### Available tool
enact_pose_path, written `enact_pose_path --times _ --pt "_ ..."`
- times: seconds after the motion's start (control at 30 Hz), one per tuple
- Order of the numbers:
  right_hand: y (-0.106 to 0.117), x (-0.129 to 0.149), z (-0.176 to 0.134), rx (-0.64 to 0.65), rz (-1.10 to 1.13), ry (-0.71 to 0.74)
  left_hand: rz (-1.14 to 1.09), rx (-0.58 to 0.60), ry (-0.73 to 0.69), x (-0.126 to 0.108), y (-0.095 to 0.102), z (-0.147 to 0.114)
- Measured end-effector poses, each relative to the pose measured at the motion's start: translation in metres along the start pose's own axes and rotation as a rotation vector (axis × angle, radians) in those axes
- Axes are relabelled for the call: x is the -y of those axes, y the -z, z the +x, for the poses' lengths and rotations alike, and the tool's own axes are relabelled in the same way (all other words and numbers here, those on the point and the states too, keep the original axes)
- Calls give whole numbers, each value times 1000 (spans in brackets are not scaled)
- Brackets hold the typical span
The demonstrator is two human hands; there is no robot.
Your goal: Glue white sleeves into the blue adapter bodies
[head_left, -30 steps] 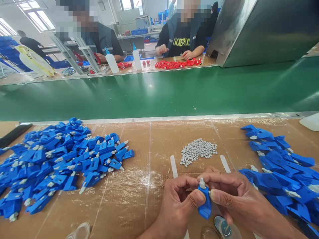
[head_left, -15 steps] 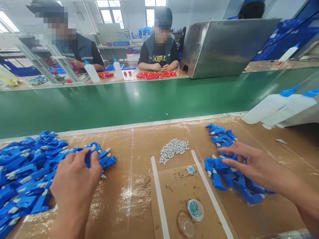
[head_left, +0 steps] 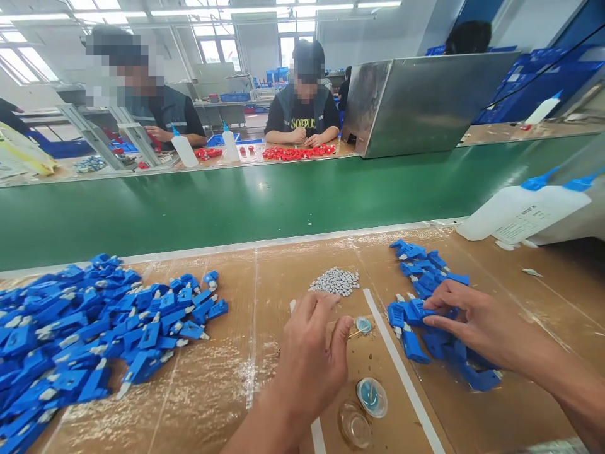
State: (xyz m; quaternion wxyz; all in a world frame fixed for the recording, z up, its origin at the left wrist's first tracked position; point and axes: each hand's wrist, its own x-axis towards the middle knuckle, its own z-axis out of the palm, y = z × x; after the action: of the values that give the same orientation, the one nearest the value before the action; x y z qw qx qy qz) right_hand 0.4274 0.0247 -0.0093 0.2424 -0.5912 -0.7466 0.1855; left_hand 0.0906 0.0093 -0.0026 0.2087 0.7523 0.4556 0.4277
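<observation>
My left hand (head_left: 312, 353) hovers over the brown work surface, thumb apart from the fingers, with nothing visible in it. Just beyond its fingertips lies a heap of small grey pieces (head_left: 334, 281). My right hand (head_left: 477, 321) pinches a blue plastic part (head_left: 416, 309) at the edge of the smaller blue heap on the right. Other blue parts (head_left: 414, 347) lie under and around that hand, some hidden by it. On the left spreads a large pile of blue plastic parts with whitish-grey tips (head_left: 70, 334).
Beside my left hand stand a cup of blue paste (head_left: 372, 397), a clear cup (head_left: 354, 425) and a small blue-filled lid (head_left: 363, 325) with a stick. White squeeze bottles (head_left: 501, 208) stand at right. Across the green belt (head_left: 227, 211), two people handle red parts (head_left: 297, 152).
My left hand has moved right, from the big blue pile to near the grey pieces. My right hand's fingers have closed on a blue part. The camera view has tilted up slightly.
</observation>
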Motion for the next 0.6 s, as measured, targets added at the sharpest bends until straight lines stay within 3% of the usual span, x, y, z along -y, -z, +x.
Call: enact_pose_path --times 0.1,0.2,0.33,0.5,0.6 --pt "7 9 -7 -45 30 10 -194 54 93 -5 -1 3" --pt "9 31 -15 -154 85 50 -491 178 307 -10 -6 1" --pt "-6 67 -22 -262 180 238 -902 295 567 -16 -26 -3" --pt "-41 90 -26 -189 169 498 -1073 246 577 -16 -39 -3" --pt "-53 85 -34 -222 182 368 -1068 138 590 -5 -24 0"
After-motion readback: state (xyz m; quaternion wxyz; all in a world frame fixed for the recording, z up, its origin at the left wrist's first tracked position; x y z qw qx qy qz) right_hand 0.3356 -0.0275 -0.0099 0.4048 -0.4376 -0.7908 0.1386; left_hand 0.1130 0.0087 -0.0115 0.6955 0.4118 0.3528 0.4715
